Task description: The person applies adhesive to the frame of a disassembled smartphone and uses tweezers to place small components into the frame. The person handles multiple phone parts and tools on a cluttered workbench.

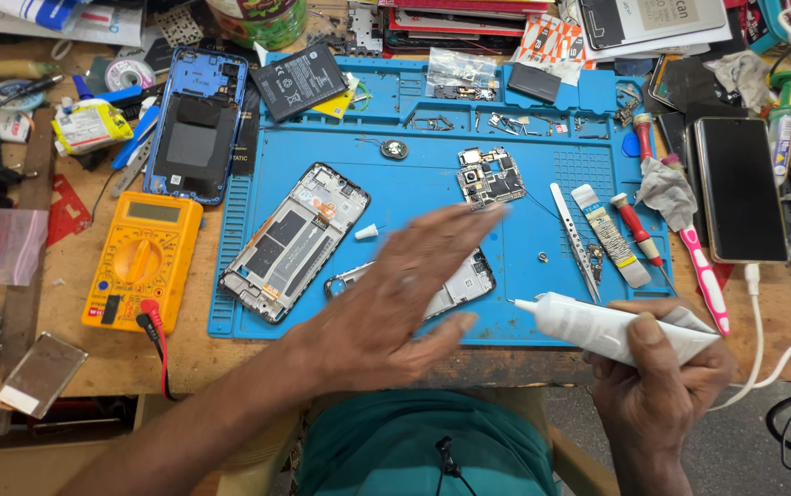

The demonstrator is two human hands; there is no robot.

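My right hand (661, 377) grips a white glue tube (597, 327) at the mat's front right, its thin nozzle pointing left. My left hand (404, 294) is flat and blurred, fingers apart, over a silver phone part (464, 283) lying on the blue work mat (432, 184); it holds nothing. A phone middle frame (294, 241) lies left of that hand. A small circuit board (491, 176) sits beyond the fingertips, with a tiny white cap (368, 232) nearby.
A yellow multimeter (143, 262) with red and black leads rests left of the mat, a blue phone shell (198, 124) behind it. Tweezers (574, 241), a red screwdriver (636, 230), a pink toothbrush (703, 276) and a black phone (740, 188) on a white cable lie right. Clutter lines the back.
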